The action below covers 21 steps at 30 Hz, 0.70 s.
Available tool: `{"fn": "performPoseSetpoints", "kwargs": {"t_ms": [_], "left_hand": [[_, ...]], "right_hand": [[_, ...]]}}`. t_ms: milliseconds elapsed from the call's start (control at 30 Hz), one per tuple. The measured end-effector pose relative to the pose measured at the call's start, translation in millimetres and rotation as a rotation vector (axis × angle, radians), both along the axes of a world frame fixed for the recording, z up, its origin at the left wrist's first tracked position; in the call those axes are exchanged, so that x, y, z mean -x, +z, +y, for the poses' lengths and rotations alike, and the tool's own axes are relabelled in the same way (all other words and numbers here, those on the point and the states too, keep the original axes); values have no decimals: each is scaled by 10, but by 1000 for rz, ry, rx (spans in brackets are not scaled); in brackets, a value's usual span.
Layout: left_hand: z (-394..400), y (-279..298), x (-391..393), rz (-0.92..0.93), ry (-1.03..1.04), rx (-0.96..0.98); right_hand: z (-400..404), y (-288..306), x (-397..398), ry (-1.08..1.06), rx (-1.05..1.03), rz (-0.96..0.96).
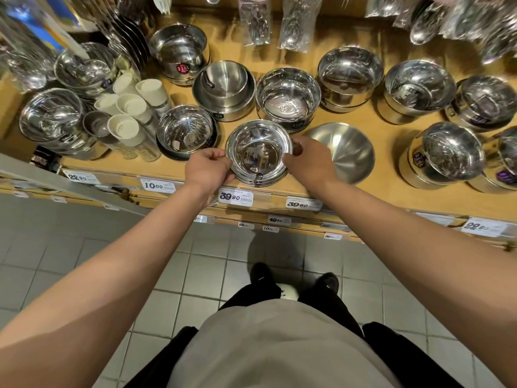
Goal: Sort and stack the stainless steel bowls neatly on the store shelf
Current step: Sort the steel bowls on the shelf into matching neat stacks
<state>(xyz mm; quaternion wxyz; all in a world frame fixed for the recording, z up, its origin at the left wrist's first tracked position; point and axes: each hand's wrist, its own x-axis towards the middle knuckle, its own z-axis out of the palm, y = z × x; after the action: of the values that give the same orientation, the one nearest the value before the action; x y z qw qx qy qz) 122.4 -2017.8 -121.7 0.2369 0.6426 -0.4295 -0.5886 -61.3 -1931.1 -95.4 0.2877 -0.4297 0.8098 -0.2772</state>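
Note:
A short stack of shiny steel bowls (258,152) sits at the front edge of the wooden shelf (386,189). My left hand (208,170) grips the stack's left rim, fingers curled round it. My right hand (307,161) holds the right rim, thumb and fingers pinching it. A matte steel bowl (345,152) leans tilted just right of my right hand. Behind stand more bowl stacks: one shiny stack (288,98), a matte nested stack (223,88) and a shiny bowl on a dark base (186,131).
White-lidded tumblers (131,107) cluster at the left. Further bowl stacks (444,155) fill the right side and back row. Packaged cutlery (296,21) hangs above. Price tags (235,196) line the shelf edge. Grey tiled floor lies below.

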Motion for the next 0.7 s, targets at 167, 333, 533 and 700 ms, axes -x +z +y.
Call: {"fn": "performPoseSetpoints", "kwargs": {"t_ms": [167,333,533,700], "left_hand": [[2,5,-6,-25,-27,12],[-10,11,-9,-41,-49,22],[11,34,5,-34,-49,43],[30,41,12,-39,-37,45]], "right_hand": [[16,-18,-10,-4,2,25],[26,-46,-39,-26,18,27],[51,-40,-65,-29,48,28],[53,-44,-73,-35,69,37]]}}
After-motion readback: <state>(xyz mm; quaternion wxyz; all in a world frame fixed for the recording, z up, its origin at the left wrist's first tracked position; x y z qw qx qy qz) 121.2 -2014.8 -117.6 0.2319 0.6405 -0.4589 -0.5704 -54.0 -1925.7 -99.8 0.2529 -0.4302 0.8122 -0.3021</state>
